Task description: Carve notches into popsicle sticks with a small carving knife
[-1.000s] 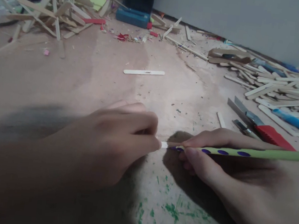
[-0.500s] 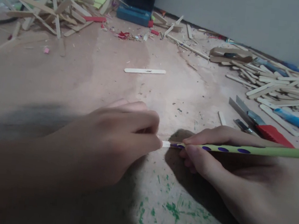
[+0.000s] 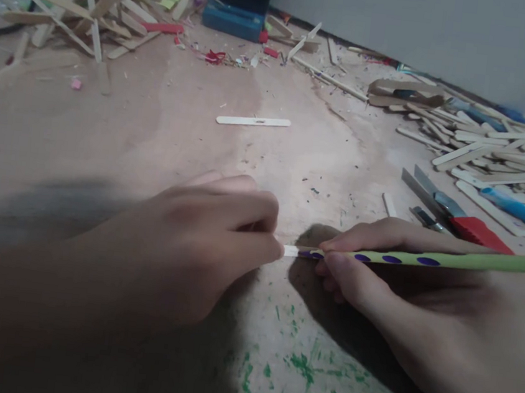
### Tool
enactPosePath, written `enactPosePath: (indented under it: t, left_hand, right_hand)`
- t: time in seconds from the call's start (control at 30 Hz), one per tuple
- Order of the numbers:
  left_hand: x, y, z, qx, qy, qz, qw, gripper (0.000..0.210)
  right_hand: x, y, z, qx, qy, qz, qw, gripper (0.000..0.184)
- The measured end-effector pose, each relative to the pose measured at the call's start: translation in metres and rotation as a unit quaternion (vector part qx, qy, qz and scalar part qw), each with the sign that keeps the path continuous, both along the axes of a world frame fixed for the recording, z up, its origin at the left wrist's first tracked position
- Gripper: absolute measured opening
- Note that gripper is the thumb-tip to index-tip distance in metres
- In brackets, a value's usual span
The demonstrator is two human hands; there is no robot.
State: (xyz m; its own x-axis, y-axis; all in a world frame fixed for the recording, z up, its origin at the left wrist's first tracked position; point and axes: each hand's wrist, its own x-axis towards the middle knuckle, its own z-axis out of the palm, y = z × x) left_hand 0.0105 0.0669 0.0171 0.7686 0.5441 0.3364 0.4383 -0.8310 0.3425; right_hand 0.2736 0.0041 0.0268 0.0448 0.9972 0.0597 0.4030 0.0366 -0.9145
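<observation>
My right hand [image 3: 389,285] grips a light green pencil [image 3: 476,261] with purple oval spots, held almost level, the shaft running out to the right edge. Its tip meets a small whitish piece [image 3: 290,250] that looks like the end of a craft stick. Thumb and finger of my left hand [image 3: 220,242] pinch that piece from the left; most of it is hidden under the fingers. Beyond both hands, a single craft stick [image 3: 254,122] with a dark mark near its middle lies flat on the table [image 3: 180,131].
Right of centre lie a red-handled cutting tool [image 3: 479,233], a blue pen-like stick [image 3: 523,213] and a heap of craft sticks [image 3: 496,152]. Another jumbled stick pile [image 3: 76,8] stands back left. A blue box-like object [image 3: 234,23] sits by the wall [image 3: 425,32].
The whole view has shifted very slightly. Both hands, the pencil and the whitish piece keep practically the same positions relative to each other.
</observation>
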Motion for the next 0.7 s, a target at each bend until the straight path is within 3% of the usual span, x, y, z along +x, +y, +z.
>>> enactPosePath:
  t: [0.3,0.5,0.7]
  left_hand:
    - [0.0014,0.0005,-0.0009,0.014,-0.012,-0.007,1.000,0.045]
    - [0.0033,0.0023,0.0002,0.020,-0.012,-0.005,1.000,0.046]
    - [0.0029,0.0002,0.0026,0.013,-0.019,-0.008,1.000,0.043]
  right_hand:
    - [-0.0005,0.0023,-0.0001,-0.003,0.040,-0.034,0.999,0.012]
    - [-0.0008,-0.0001,-0.0010,0.002,-0.010,-0.021,1.000,0.016]
    - [-0.0012,0.0010,-0.0004,-0.002,0.019,-0.011,1.000,0.018]
